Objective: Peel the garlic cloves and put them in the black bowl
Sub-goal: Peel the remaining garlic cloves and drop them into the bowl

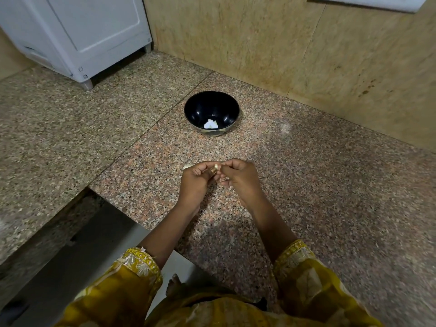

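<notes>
Looking straight down: two yellow sleeves (132, 274) with pale embroidered cuffs sit at the bottom edge, and a bare foot (173, 285) pokes out on the grey floor (70, 256) between them. Both forearms reach out over the speckled granite counter (330, 208), and the hands meet close together above it.

The left hand (195, 182) has its fingers curled up round a garlic clove (215, 166), thumb lying along it, so the clove sticks out right at the fingertips. The right hand (240, 177) is curled too, thumb and forefinger pinching at the top of that same clove. Can't tell whether it's got hold of skin or the clove itself, it's too small to see. So the clove's up in the air between both hands, above the counter and well short of the black bowl (211, 107).

Just left of the left hand's knuckles a small pale bit (187, 166) lies on the counter. Could be another clove, hard to say.

Further back the bowl sits upright on the counter with a white scrap (210, 124) at the bottom. Behind that is a beige stone wall (283, 43), and off to the far left a white appliance (77, 36) stands on little feet on the counter.
</notes>
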